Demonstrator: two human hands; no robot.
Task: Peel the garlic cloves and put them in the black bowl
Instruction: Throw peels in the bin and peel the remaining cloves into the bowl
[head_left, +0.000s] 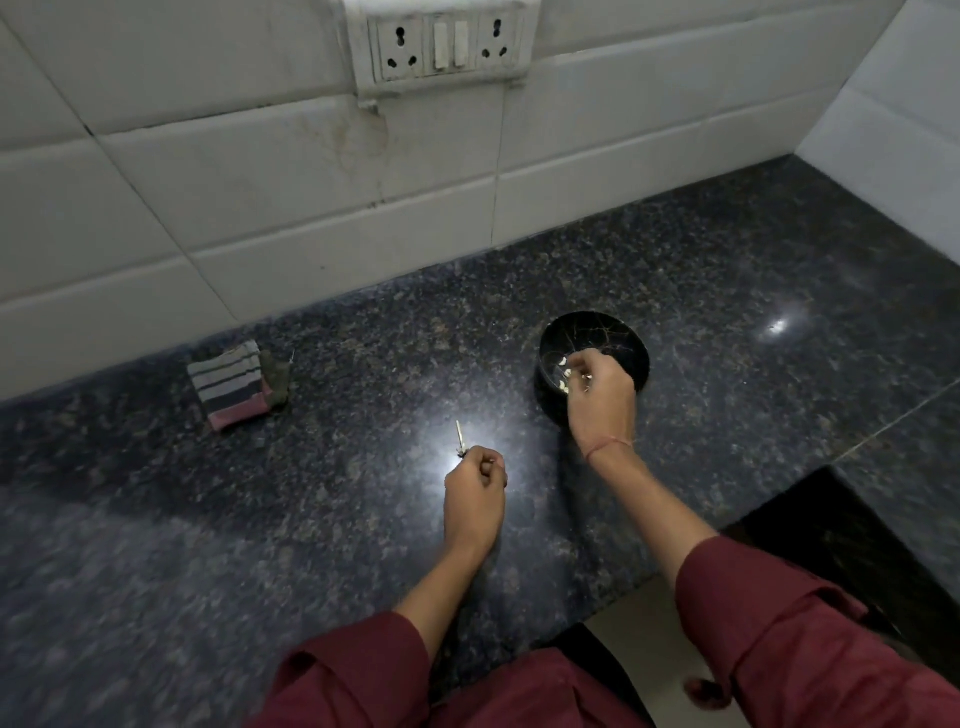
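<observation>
**Dark granite counter, one hand at the black bowl**

Speckled dark granite makes up the countertop (208, 519), which meets a wall of white tiles (208, 182) at the back. A white socket panel (441, 44) is set in that wall near the top of the view.

Far left on the stone, close to the wall, lies a folded cloth (231, 384) striped in grey, white and pink.

Nearer the middle, the left hand (475, 501) hovers over a bright patch of reflected light. Its fingers are curled into a loose fist, and thumb and forefinger pinch a thin pale sliver (460, 436) that sticks up and away from the person. Whether it is a stalk, a strip of skin or something else is too small to tell.

To the right sits the black bowl (592, 338), round and straight-walled, with fine pale veins on its inner wall. It stands well apart from the cloth. A few pale garlic cloves (561, 360) lie inside it, along the left of the floor.

The right hand (600, 400) reaches in over the bowl's near rim, covering part of it. Its fingers are bent down into the bowl, right beside the cloves; whether they grip one cannot be told. A red thread (610, 447) circles that wrist.

Both forearms come out of maroon sleeves (779, 623) at the bottom edge.
</observation>
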